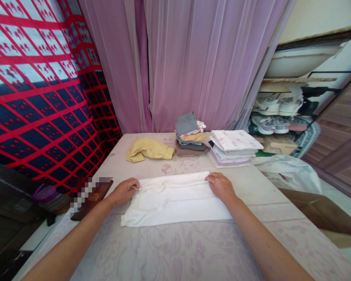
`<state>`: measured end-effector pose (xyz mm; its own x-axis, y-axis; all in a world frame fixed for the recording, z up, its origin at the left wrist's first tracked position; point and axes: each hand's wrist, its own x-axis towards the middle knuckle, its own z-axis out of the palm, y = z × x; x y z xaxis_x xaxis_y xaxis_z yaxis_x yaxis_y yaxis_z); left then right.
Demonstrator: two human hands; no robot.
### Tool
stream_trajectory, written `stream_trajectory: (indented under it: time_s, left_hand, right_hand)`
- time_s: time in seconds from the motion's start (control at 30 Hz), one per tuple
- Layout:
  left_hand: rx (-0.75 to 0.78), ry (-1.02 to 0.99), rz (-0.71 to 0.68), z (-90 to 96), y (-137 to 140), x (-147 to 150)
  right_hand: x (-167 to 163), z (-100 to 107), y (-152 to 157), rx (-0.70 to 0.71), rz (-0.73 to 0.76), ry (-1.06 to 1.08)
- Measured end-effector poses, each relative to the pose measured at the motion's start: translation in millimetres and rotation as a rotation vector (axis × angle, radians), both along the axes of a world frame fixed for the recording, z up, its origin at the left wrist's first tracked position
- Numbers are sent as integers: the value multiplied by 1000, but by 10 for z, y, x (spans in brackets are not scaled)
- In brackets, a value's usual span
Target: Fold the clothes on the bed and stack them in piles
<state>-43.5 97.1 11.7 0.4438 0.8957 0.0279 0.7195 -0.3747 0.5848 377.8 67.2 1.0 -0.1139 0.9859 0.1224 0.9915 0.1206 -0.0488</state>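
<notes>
A white garment (178, 203), its exact kind unclear, lies on the table in a long, partly folded strip. My left hand (125, 191) pinches its upper left corner, where the cloth is bunched and wrinkled. At the upper right corner, my right hand (220, 186) grips the edge between thumb and fingers. The lower part of the cloth lies flat, with its right end partly behind my right wrist. Beyond it rests a crumpled yellow garment (149, 150), touched by neither hand.
A stack of folded clothes (190, 134) and a pile of folded white fabric (235, 146) stand at the table's (169, 257) back. A dark flat object (96, 199) lies at the left edge. Shoes (269, 124) fill a rack on the right, above a cardboard box (318, 214).
</notes>
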Motion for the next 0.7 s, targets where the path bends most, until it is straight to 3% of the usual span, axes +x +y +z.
stream_trajectory:
  time_s: [0.2, 0.37, 0.43, 0.5, 0.6, 0.7]
  left_hand:
    - [-4, 54, -50, 144, 17, -6]
    - [234, 119, 101, 195, 98, 189]
    - [272, 152, 78, 130, 131, 363]
    - [241, 229, -11, 29, 131, 558]
    - [154, 393, -106, -131, 56, 781]
    - [133, 477, -135, -234, -44, 841]
  right_hand:
    - [33, 21, -12, -14, -7, 18]
    - [-89, 87, 51, 71, -50, 79]
    - [-255, 105, 105, 78, -22, 122]
    - [-461, 96, 151, 24, 62, 159]
    - [-721, 33, 173, -164, 199, 158]
    - [-776, -39, 145, -296, 219, 120]
